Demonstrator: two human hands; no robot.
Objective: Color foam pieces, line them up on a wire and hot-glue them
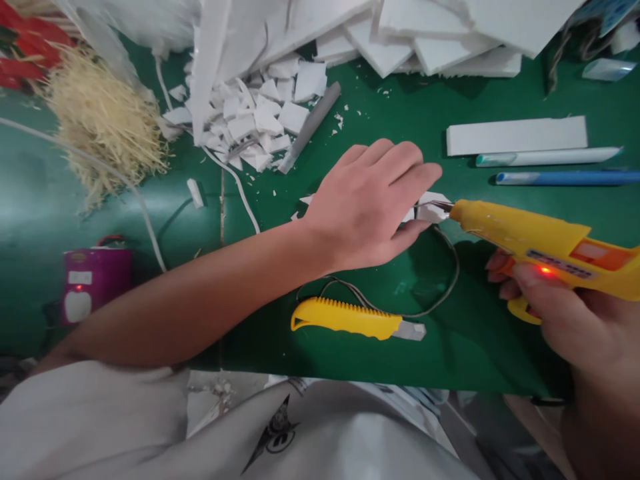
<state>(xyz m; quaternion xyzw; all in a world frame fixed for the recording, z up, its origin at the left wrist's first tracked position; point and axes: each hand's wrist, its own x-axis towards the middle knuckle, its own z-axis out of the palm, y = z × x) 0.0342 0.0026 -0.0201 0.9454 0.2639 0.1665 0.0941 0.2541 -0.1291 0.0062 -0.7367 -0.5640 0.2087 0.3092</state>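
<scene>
My right hand point(555, 300) is wrapped round the handle of a yellow glue gun point(525, 230), whose red light is lit. The metal nozzle points left and meets a small white foam piece point(431, 208). My left hand point(373, 203) lies palm down over the green table, its thumb and fingers closed around the left part of that white foam, mostly hidden under the hand. A thin dark cord point(453, 280) curves from the foam down and back to the left. Below my left hand lies a yellow cutter point(350, 318) with its blade pointing right.
White foam scraps point(265, 117) and a grey stick point(311, 127) lie beyond my left wrist. Foam sheets point(430, 33) are stacked at the back. A foam bar point(517, 135) and two pens point(550, 157) sit right. Left are straw point(107, 120), a purple box point(95, 283) and a white cable point(120, 177).
</scene>
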